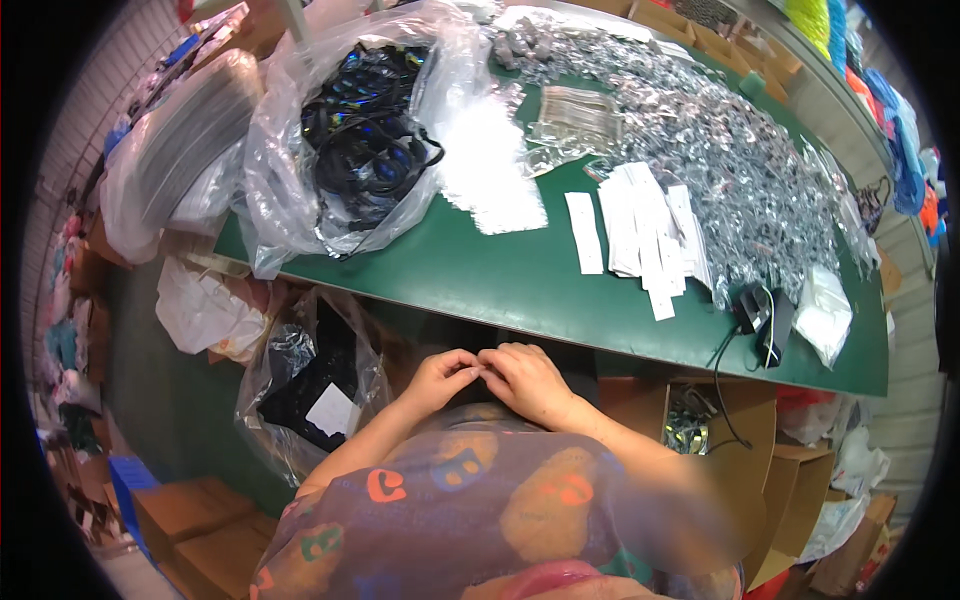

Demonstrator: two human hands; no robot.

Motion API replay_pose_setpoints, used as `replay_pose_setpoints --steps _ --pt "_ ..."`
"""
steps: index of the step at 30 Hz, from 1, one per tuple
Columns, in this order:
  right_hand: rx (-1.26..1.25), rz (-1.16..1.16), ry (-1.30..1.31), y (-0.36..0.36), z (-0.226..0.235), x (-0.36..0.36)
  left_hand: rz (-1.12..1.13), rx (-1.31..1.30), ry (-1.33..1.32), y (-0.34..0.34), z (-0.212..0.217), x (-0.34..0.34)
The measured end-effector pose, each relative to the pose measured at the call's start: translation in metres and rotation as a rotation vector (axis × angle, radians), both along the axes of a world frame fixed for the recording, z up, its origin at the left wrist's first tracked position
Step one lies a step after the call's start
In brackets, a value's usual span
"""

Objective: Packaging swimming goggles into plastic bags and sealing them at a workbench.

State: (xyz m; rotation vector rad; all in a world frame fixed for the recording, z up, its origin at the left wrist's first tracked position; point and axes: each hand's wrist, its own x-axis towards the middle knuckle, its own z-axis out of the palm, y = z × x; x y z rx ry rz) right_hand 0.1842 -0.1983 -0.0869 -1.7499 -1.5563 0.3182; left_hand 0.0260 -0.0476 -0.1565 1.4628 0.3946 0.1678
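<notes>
My left hand [443, 380] and my right hand [522, 377] meet in front of my lap, just short of the table's near edge. The fingers of both are curled and pinched, with the fingertips touching. Anything between them is too small or hidden to make out. Beyond them lies the green table [450, 285]. On it, a clear plastic bag [270, 170] stands open around shiny black items with straps [370, 150]. White paper strips [640, 225] lie in a loose stack, near a broad heap of small clear packets [730, 180].
A bright white stack [490, 170] sits mid-table beside a bundle of clear sleeves [578, 120]. At the right are a black device with a cord [765, 320] and a white packet [824, 315]. Below the table stand a bag of black goods [318, 385] and cardboard boxes [745, 430].
</notes>
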Motion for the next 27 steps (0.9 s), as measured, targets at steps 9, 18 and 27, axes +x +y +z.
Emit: replay_pose_setpoints --steps 9,18,27 --pt "-0.252 -0.075 0.222 -0.001 0.004 0.005 0.057 -0.007 -0.052 -0.006 -0.010 0.003" --pt "-0.254 -0.024 0.059 0.005 0.000 0.004 -0.001 0.353 -0.115 -0.001 0.024 0.002" --pt "-0.303 -0.020 0.053 -0.005 0.009 0.008 0.046 0.359 -0.119 -0.014 0.022 0.002"
